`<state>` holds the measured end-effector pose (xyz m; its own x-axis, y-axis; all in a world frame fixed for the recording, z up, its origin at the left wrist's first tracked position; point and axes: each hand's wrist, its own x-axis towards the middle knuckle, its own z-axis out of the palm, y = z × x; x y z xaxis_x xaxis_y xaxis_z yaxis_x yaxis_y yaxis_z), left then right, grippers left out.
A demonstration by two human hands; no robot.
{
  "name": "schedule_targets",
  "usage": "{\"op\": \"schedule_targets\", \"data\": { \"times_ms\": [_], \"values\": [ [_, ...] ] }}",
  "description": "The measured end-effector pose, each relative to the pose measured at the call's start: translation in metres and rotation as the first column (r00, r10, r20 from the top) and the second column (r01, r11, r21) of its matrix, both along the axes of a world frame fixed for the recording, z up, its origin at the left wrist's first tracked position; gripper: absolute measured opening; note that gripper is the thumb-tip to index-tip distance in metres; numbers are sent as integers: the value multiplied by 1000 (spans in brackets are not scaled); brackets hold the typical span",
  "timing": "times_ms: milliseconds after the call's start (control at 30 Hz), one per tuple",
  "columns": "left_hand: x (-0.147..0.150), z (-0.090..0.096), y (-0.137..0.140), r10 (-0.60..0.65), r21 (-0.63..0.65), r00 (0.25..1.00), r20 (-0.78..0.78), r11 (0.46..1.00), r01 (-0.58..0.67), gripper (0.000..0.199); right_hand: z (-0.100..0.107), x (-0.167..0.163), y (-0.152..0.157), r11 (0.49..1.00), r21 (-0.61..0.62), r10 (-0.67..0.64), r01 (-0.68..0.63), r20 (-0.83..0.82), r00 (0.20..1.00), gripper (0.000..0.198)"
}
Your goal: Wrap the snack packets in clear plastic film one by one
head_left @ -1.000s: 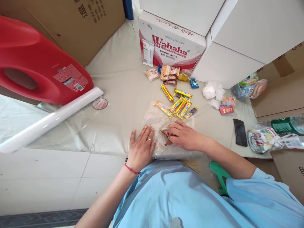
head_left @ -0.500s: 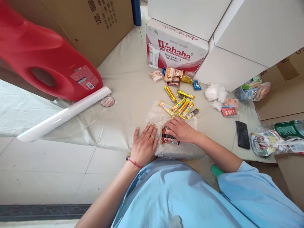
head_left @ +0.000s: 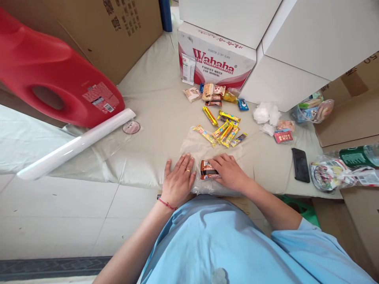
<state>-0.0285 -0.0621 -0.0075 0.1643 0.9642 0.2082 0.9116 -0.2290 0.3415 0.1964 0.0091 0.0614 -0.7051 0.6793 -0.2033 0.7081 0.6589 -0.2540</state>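
My left hand (head_left: pixel 179 177) lies flat with fingers spread on the near left part of a clear plastic bag (head_left: pixel 189 144). Just right of it, a brown wrapped snack packet (head_left: pixel 206 169) rests on the bag. My right hand (head_left: pixel 230 171) grips the packet's right end, fingers above and thumb below, hiding that part. Beyond both hands, several yellow wrapped snack bars (head_left: pixel 227 134) lie in a loose pile, some overlapping the bag's far edge.
Mixed snack packets (head_left: pixel 209 92) lie before a Wahaha carton (head_left: pixel 217 59). To the right are white crumpled bags (head_left: pixel 266 114), a red packet (head_left: pixel 282 137), a black phone (head_left: pixel 300 165) and a green-labelled bottle (head_left: pixel 358 156). A red jug (head_left: pixel 74 79) and white roll (head_left: pixel 77 144) occupy the left.
My right hand has shifted slightly toward me and right, and the brown packet now lies straighter, with more of its left end showing. The left hand stays flat. The view has moved slightly.
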Motion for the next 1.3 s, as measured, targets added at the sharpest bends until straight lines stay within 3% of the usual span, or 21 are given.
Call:
{"op": "schedule_targets", "data": {
  "times_ms": [167, 267, 367, 467, 600, 700, 767, 833, 933, 1033, 1167, 1300],
  "values": [
    [3, 1, -5, 22, 9, 1000, -2, 1000, -22, 54, 5, 19, 20, 989, -132, -85, 68, -130, 988, 51],
    [4, 1, -8, 32, 7, 999, -5, 999, -32, 54, 7, 16, 29, 991, -84, -116, 102, -177, 977, 55],
    [3, 0, -8, 29, -8, 1000, -6, 1000, -29, 54, 2, 2, 32, 996, -12, -87, 86, -105, 991, 53],
    [-5, 0, -10, 1, -8, 1000, 18, 1000, -1, 56, -5, -2, 32, 999, -16, -47, 46, -58, 997, 62],
    [-28, 8, -18, -119, 72, 986, 113, 991, 112, 68, -3, 30, 22, 1000, 18, -5, 10, -258, 966, 78],
    [-47, 12, -25, -311, 95, 943, 122, 949, 301, 75, -3, 67, -4, 995, 95, 76, -41, -402, 913, 63],
    [-58, 10, -27, -401, 60, 913, 74, 916, 397, 67, -14, 87, -28, 987, 126, 137, -95, -394, 909, 56],
    [-66, 4, -26, -428, 30, 903, 40, 904, 427, 54, -30, 100, -49, 980, 158, 172, -124, -339, 925, 43],
    [-76, 2, -18, -444, 20, 892, 89, 896, 444, 40, -50, 106, -63, 983, 173, 119, -62, -344, 931, 22],
    [-84, 15, -2, -443, -39, 866, 230, 885, 463, 30, -44, 103, -51, 998, 38, 55, -42, -486, 872, 19],
    [-81, 42, 36, -283, -166, 886, 369, 917, 362, 26, -16, 94, -14, 982, -187, -117, 3, -605, 787, 21],
    [-69, 47, 79, -54, -279, 948, 312, 949, 146, 29, -13, 85, 19, 875, -406, -449, 265, -471, 759, 31]
  ]
}}
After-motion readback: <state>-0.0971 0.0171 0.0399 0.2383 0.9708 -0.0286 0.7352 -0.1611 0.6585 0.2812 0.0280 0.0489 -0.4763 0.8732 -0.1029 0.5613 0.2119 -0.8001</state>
